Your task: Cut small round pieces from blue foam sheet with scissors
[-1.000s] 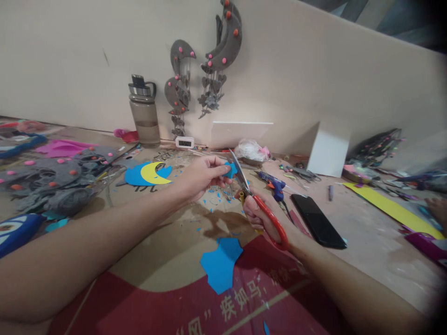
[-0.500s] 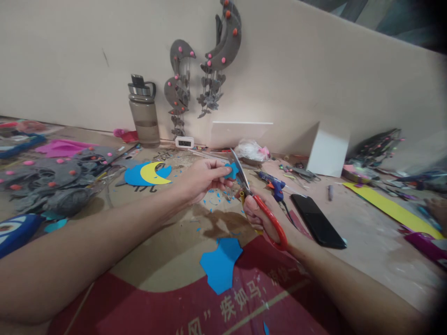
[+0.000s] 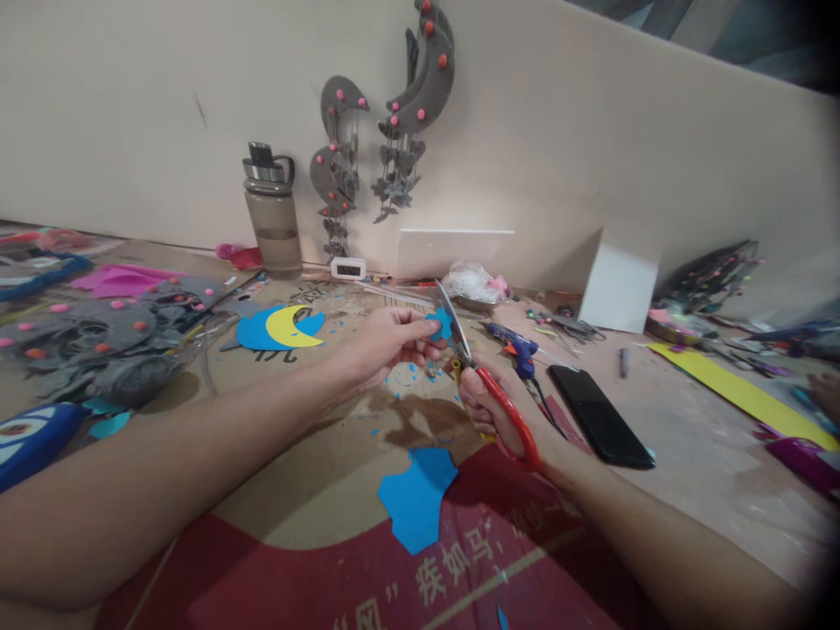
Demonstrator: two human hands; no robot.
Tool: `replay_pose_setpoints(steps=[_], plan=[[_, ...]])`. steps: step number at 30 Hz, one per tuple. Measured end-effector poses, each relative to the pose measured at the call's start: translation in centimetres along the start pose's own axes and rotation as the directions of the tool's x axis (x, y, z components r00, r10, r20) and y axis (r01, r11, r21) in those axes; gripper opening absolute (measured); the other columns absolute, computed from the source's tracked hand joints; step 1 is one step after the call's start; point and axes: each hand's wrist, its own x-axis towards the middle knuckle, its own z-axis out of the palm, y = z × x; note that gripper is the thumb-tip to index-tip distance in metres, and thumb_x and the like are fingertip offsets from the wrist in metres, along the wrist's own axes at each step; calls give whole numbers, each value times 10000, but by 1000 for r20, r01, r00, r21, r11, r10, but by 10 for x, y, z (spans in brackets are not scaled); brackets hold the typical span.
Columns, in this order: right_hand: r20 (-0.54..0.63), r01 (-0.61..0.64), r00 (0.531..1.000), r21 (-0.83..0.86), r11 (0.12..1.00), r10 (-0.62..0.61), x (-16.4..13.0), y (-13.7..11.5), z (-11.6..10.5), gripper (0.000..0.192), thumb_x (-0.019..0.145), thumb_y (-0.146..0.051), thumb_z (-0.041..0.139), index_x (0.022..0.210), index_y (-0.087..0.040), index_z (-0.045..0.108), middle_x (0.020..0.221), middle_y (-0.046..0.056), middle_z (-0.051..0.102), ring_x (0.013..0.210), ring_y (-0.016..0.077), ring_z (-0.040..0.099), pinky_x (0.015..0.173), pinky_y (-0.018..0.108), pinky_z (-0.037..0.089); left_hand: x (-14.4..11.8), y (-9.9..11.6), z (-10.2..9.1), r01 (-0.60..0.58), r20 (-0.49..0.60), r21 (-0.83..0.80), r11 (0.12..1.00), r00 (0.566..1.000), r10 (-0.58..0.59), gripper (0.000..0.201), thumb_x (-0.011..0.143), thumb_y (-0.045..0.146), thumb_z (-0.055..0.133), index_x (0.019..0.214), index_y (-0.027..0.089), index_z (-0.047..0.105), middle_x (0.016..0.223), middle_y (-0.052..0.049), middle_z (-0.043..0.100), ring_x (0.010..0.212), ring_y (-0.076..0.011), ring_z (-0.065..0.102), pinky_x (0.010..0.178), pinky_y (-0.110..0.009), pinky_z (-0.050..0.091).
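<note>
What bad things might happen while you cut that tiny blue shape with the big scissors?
The left hand pinches the small blue piece right beside the scissors blades, so a fingertip might get nicked. The piece is tiny, so one slip by the right hand may spoil its shape.

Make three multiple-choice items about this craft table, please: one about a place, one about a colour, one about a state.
1. Where does the black phone lie?
A. right of the scissors
B. beside the bottle
C. on the blue offcut

2. What colour are the handles of the scissors?
A. green
B. red
C. white

3. How is the small blue piece held?
A. lying flat on the table
B. taped to the wall
C. pinched in the left hand

Answers: 1 A, it lies on the table past the right hand. 2 B, the loops are red. 3 C, fingertips grip it against the blades.
</note>
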Motion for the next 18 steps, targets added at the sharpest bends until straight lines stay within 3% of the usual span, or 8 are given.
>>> replay_pose_setpoints(steps=[6, 11, 15, 18], plan=[[-37, -45, 998, -24, 999, 44, -1, -3, 3, 470, 732, -585, 712, 801, -231, 412, 549, -108, 272, 414, 45, 202, 377, 190, 152, -1, 2, 2, 20, -30, -10, 1000, 999, -20, 154, 789, 219, 724, 733, 106, 635, 687, -66, 687, 563, -96, 616, 508, -202, 419], [-82, -90, 993, -67, 994, 84, -1, -3, 2, 540, 735, -701, 639, 747, -237, 364, 518, -104, 318, 369, 54, 273, 337, 188, 225, -1, 0, 1, 20, -35, -18, 1000, 999, -21, 156, 796, 214, 712, 754, 112, 600, 751, -79, 706, 581, -107, 638, 520, -209, 449], [-47, -89, 995, 82, 993, 93, 4, 2, -5, 535, 730, -718, 635, 834, -237, 427, 555, -100, 358, 372, 53, 271, 328, 174, 231, 3, -7, -4, 4, -73, -14, 1000, 997, -5, 189, 774, 196, 724, 789, 143, 544, 743, -66, 701, 627, -137, 670, 546, -221, 477], [6, -114, 993, 197, 974, 115, 12, 6, -12, 513, 766, -718, 589, 880, -236, 455, 568, -94, 348, 379, 57, 241, 327, 173, 214, 7, -17, -10, -20, -144, -3, 1000, 989, 20, 250, 711, 186, 771, 807, 152, 543, 678, -10, 657, 557, -97, 610, 530, -200, 446]])
